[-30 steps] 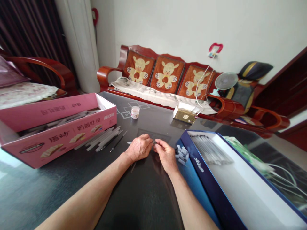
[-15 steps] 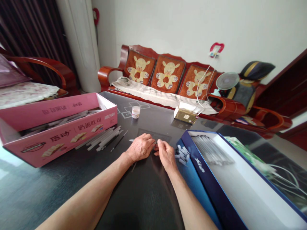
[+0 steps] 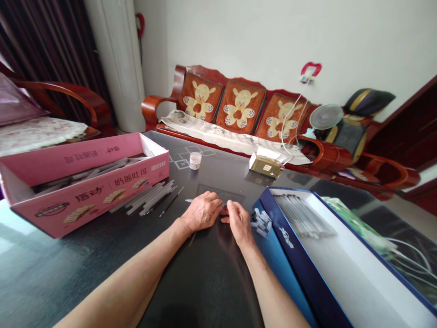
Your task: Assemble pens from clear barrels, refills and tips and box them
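Note:
My left hand [image 3: 203, 212] rests on the dark table [image 3: 205, 282], fingers curled round a thin pen whose pale tip [image 3: 189, 200] sticks out to the left. My right hand [image 3: 239, 222] meets it at the fingertips, pinched on the pen's other end, which is hidden. Small grey pen caps [image 3: 260, 222] lie in a heap just right of my right hand. A loose bunch of white pen barrels [image 3: 147, 198] and a thin dark refill [image 3: 170, 202] lie left of my left hand.
A pink carton [image 3: 85, 182] holding more barrels stands at the left. A blue-edged white box [image 3: 341, 255] with clear pens lies at the right. A small white jar [image 3: 195, 160] and a tissue box [image 3: 266, 165] sit further back. A wooden sofa [image 3: 239, 109] stands beyond.
My two hands have drawn closer together over the pen and sunk toward the table. The view has drifted slightly.

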`<state>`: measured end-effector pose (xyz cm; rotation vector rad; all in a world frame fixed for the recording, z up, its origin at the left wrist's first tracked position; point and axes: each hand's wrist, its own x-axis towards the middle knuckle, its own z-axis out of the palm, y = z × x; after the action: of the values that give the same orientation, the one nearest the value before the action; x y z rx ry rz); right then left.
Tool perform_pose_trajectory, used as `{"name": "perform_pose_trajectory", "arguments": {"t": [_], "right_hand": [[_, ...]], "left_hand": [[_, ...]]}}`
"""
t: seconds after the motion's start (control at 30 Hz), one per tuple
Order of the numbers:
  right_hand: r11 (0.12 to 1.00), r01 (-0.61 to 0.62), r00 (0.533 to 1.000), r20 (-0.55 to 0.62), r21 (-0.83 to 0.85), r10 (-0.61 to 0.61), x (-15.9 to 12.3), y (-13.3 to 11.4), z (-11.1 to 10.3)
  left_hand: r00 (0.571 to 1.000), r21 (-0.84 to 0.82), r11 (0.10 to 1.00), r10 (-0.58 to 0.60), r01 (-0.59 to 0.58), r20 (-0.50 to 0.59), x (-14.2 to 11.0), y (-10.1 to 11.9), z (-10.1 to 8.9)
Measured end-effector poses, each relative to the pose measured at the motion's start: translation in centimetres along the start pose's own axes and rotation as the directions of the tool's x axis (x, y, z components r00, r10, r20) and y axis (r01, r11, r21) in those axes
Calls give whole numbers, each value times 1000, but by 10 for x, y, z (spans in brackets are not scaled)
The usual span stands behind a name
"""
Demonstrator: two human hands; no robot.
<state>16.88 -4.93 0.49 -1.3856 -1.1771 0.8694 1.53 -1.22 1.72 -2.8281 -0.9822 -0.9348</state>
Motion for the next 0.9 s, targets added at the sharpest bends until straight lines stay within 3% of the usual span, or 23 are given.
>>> {"name": "perform_pose_trajectory", "arguments": {"t": [0.13, 0.37, 0.53, 0.73, 0.9], "right_hand": [[998, 23, 999, 38, 57, -25, -1, -1, -1], [999, -28, 999, -35, -37, 27, 1, -2, 2], [1000, 9, 1000, 27, 27, -10, -2, -5, 0], [998, -3, 1000, -4, -70, 3, -2, -8, 1], [1000, 22, 998, 59, -18, -21, -3, -7, 1]], "left_hand": [[1000, -6, 1000, 3, -3, 2, -1, 0, 0], [1000, -7, 1000, 18, -18, -4, 0, 1, -2], [1000, -7, 1000, 14, -14, -6, 0, 1, -2], [1000, -5, 1000, 29, -29, -12, 0, -1, 1], [1000, -24, 999, 24, -24, -8, 0, 0, -3]]}}
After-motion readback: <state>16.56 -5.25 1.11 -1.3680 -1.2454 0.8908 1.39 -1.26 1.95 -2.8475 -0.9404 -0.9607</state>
